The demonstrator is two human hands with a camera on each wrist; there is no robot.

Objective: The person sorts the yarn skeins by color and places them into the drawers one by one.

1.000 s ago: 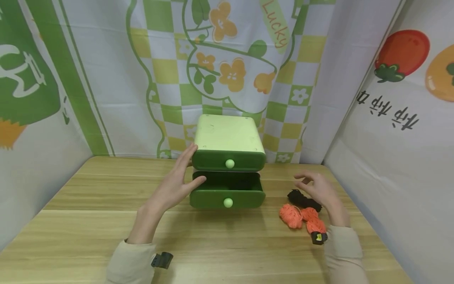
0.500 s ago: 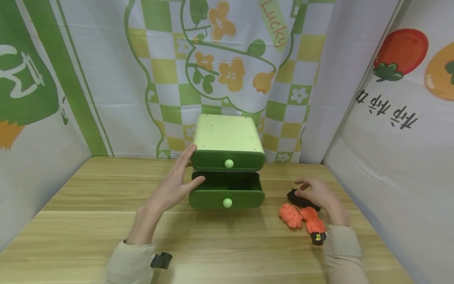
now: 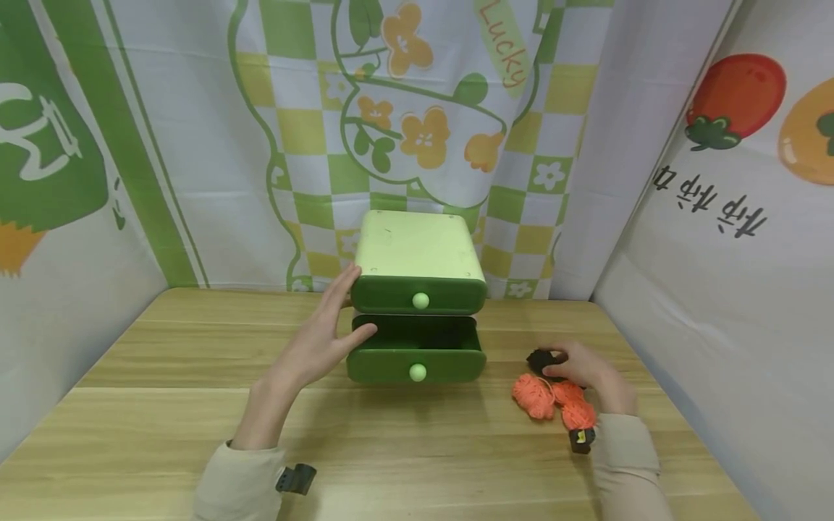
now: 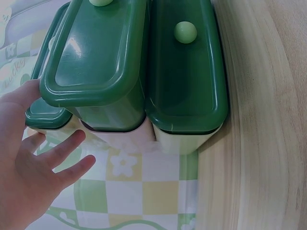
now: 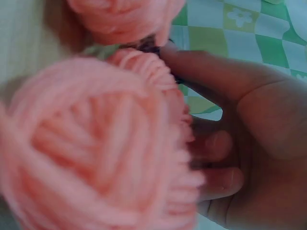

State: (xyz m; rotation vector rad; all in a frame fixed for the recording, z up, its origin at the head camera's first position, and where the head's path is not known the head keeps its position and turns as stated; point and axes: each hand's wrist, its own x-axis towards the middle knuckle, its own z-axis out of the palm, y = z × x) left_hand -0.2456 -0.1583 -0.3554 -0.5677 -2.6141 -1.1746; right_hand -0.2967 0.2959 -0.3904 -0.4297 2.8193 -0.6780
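A chest of drawers (image 3: 417,246) with a pale green top and dark green fronts stands mid-table. One drawer (image 3: 417,366) is pulled out, and its visible inside looks dark. My left hand (image 3: 313,344) rests with spread fingers against the chest's left side, the thumb near the open drawer's corner. At the right, my right hand (image 3: 581,367) curls thumb and fingers round a bundle of black yarn (image 3: 539,361), which it partly covers. Bundles of orange yarn (image 3: 534,396) lie just in front; they hide most of the black yarn in the right wrist view.
The left wrist view shows a shut lower drawer (image 4: 187,81) beneath the pulled-out one. A wooden table (image 3: 417,463) bears everything. Behind it hangs a patterned curtain (image 3: 313,145); printed cloth (image 3: 730,289) borders the right side.
My right hand has come down from above the black yarn, and its fingers have closed round it. The left hand and the drawers have stayed in place.
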